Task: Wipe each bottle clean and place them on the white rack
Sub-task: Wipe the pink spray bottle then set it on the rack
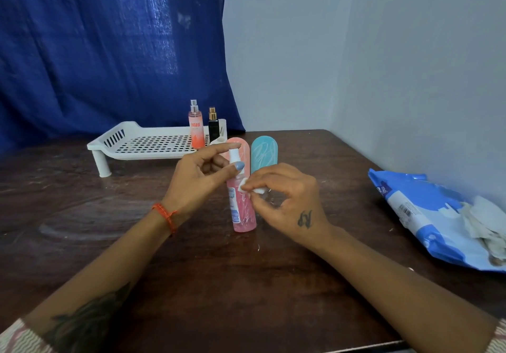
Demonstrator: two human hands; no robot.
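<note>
Our left hand (200,177) pinches the white sprayer top of the pink bottle (243,207), which stands upright on the desk (137,243) between both hands. Our right hand (284,199) pinches a small white wipe (253,187) against the bottle's shoulder. On the white rack (147,142) behind stand an orange bottle (196,128) reading "ENGAGE" and a black bottle (213,128) whose label we cannot read. A pink cap (241,150) and a teal cap (264,153) stand just behind the pink bottle, partly hidden. The blue wipes pack (427,215) is cut off at right.
</note>
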